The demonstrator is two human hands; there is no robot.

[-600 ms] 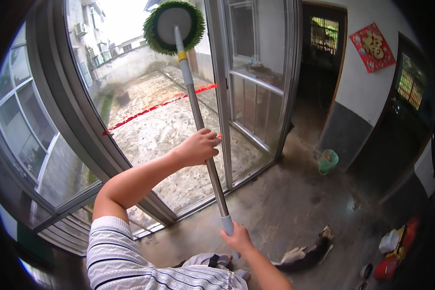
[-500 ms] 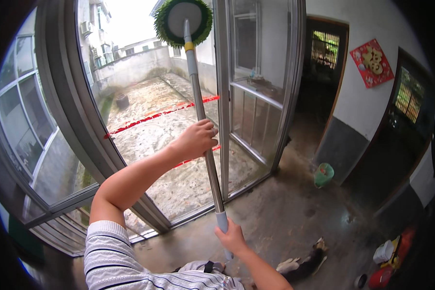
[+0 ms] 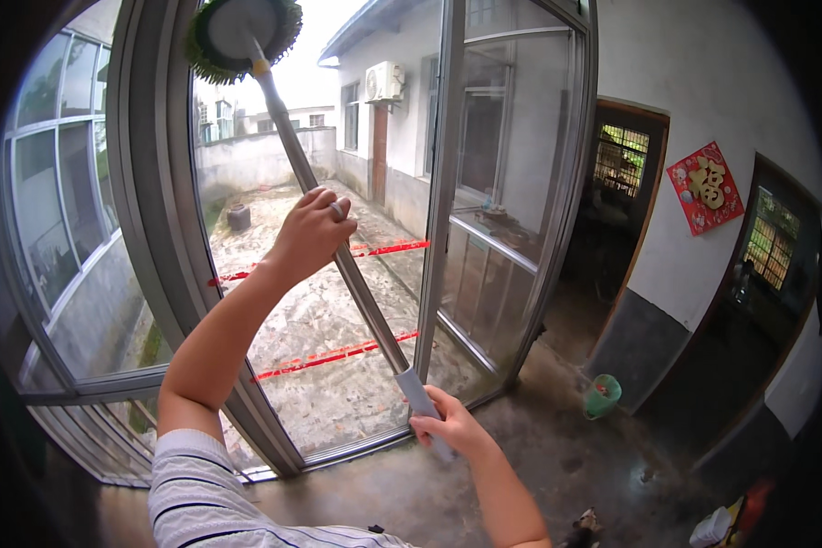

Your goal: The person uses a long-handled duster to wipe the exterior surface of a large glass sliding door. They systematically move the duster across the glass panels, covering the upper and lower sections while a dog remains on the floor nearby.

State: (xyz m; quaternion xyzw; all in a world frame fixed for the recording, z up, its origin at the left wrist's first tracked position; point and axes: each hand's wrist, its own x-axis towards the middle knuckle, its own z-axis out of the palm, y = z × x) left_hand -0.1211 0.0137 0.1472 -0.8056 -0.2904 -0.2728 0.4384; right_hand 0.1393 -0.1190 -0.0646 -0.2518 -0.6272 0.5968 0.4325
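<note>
A long-handled mop [image 3: 363,297] slants up to the left in front of a tall glass pane. Its round head with green fringe [image 3: 239,35] sits high at the upper left, near the metal window frame. Midway along the metal pole, my left hand [image 3: 312,228] is wrapped round it, a ring on one finger. Lower down, my right hand [image 3: 449,422] grips the grey end sleeve. Whether the mop head touches the glass I cannot tell.
Red tape strips [image 3: 338,356] cross the pane. A glass panel [image 3: 498,201] stands to the right. On the floor are a green bin [image 3: 602,396], a dog [image 3: 584,528] partly in view and a white container [image 3: 711,528]. A red wall decoration [image 3: 706,189] hangs between two doorways.
The mop head has swung left toward the window frame and the pole leans more. My left hand has moved left and slightly up; my right hand has risen a little. The view has shifted.
</note>
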